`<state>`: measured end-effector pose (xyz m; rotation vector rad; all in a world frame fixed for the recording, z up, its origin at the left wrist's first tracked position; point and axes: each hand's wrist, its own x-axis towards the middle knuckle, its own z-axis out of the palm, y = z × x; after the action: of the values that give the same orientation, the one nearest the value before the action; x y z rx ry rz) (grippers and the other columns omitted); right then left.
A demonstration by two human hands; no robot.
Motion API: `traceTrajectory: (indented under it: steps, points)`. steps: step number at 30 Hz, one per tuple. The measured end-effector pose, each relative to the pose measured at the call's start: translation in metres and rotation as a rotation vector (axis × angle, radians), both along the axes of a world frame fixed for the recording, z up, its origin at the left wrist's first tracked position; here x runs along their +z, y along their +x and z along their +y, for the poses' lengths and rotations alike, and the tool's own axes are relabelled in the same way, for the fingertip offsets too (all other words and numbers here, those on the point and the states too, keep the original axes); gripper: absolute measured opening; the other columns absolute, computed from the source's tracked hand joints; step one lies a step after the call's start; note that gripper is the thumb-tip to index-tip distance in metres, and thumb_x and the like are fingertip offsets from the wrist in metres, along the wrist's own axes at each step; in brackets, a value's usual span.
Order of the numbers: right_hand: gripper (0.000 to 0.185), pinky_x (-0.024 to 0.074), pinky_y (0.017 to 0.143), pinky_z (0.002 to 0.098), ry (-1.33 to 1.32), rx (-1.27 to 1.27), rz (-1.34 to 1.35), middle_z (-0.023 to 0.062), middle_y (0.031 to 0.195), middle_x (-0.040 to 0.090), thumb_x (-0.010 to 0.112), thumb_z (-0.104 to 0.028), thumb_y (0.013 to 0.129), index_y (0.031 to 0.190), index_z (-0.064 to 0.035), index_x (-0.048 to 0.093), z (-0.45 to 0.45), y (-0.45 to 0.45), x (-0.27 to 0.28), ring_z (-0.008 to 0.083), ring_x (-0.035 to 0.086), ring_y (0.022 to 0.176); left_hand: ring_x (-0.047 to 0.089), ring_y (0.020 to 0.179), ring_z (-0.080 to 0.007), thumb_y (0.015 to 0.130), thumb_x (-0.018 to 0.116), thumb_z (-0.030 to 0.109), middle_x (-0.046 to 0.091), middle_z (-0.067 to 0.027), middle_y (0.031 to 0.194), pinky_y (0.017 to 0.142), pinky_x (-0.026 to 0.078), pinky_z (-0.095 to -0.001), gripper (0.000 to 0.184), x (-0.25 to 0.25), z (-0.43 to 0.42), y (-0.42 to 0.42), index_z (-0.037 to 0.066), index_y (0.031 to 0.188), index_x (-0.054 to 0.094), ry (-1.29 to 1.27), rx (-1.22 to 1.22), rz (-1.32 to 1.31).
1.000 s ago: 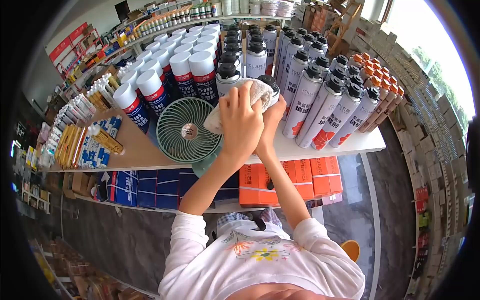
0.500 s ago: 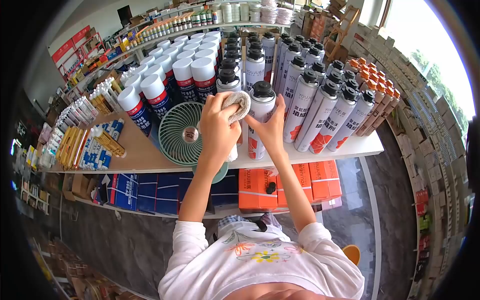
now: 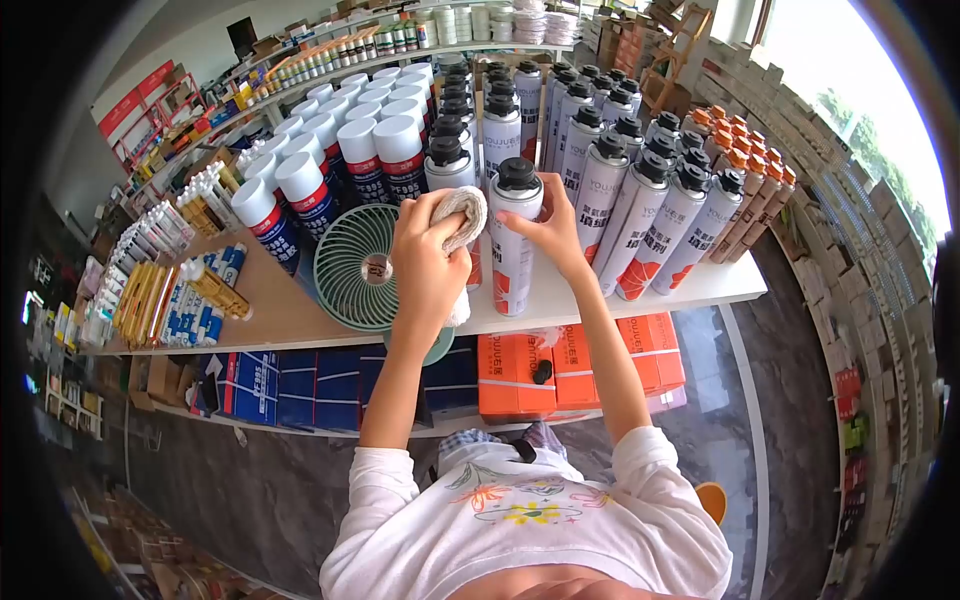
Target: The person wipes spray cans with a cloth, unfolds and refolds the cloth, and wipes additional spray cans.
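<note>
My left hand (image 3: pixel 428 262) is closed around a folded whitish cloth (image 3: pixel 466 216), and part of it hangs below the palm. The cloth is just left of a white aerosol foam can (image 3: pixel 512 275) with a black top and red print. Around that can's upper right side wraps my right hand (image 3: pixel 552 232), its thumb across the front. The can stands upright at the shelf's front edge. Behind and to its right are several similar foam cans (image 3: pixel 640 215).
A green round fan (image 3: pixel 350 285) stands left of my left hand. White-capped spray cans (image 3: pixel 305 190) fill the area behind it. Sealant tubes (image 3: pixel 215 290) lie farther left, and orange-capped cans (image 3: pixel 760 200) stand far right. Orange boxes (image 3: pixel 515 375) and blue boxes (image 3: pixel 310 390) sit underneath.
My right hand has shifted its hold on the can, with the thumb now lying across its front. The can stands slightly farther left in view. My left hand still holds the cloth.
</note>
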<state>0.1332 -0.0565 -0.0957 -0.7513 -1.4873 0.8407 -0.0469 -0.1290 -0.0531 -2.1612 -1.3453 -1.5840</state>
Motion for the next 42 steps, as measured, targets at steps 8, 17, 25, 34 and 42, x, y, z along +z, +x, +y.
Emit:
traceTrajectory:
  steps: [8, 17, 25, 34, 42]
  points:
    - [0.067, 0.0518, 0.079, 0.0328, 0.143, -0.398, 0.064, 0.0135, 0.099, 0.061, 0.09, -0.019, 0.065, 0.109, -0.0003, 0.043, -0.016, -0.025, -0.009, 0.0193, 0.063, 0.089, 0.054, 0.102, -0.0266, 0.059, 0.069, -0.004, 0.06, -0.0071, 0.119, 0.084, 0.042, -0.0395, 0.033, 0.011, 0.011, 0.022, 0.001, 0.091, 0.072, 0.174, 0.067, 0.24]
    - [0.067, 0.0405, 0.085, 0.0413, 0.135, -0.662, 0.076, 0.0148, 0.1, 0.041, 0.089, -0.018, 0.063, 0.104, 0.0042, 0.04, -0.008, -0.038, -0.017, 0.0296, 0.046, 0.094, 0.052, 0.104, -0.0264, 0.06, 0.07, 0.002, 0.06, -0.0077, 0.116, 0.086, 0.041, -0.0401, 0.021, 0.019, 0.039, 0.034, 0.002, 0.081, 0.073, 0.205, 0.097, 0.398]
    - [0.069, 0.0401, 0.084, 0.0408, 0.155, -0.693, 0.043, 0.0145, 0.1, 0.041, 0.089, -0.019, 0.064, 0.105, 0.0041, 0.039, -0.011, -0.038, -0.017, 0.0294, 0.046, 0.093, 0.052, 0.096, -0.0275, 0.059, 0.065, -0.002, 0.061, -0.0045, 0.112, 0.083, 0.042, -0.0385, 0.026, 0.02, 0.032, 0.032, 0.001, 0.083, 0.073, 0.176, 0.031, 0.306]
    - [0.073, 0.0413, 0.087, 0.0414, 0.137, -0.691, 0.008, 0.0157, 0.104, 0.043, 0.089, -0.023, 0.063, 0.109, 0.0047, 0.039, -0.012, -0.036, -0.011, 0.0291, 0.047, 0.099, 0.055, 0.094, -0.0282, 0.06, 0.062, -0.01, 0.063, -0.0046, 0.107, 0.083, 0.048, -0.0385, 0.031, 0.021, 0.046, 0.024, 0.001, 0.087, 0.074, 0.084, -0.024, 0.211]
    - [0.093, 0.0466, 0.097, 0.0408, 0.02, -0.043, -0.075, 0.0189, 0.127, 0.055, 0.091, -0.028, 0.067, 0.137, -0.0022, 0.036, -0.021, 0.008, -0.002, 0.028, 0.056, 0.116, 0.056, 0.098, -0.0257, 0.061, 0.065, -0.009, 0.065, -0.0031, 0.111, 0.087, 0.048, -0.0374, 0.032, 0.006, 0.033, 0.008, 0.001, 0.089, 0.075, 0.058, -0.013, 0.107]
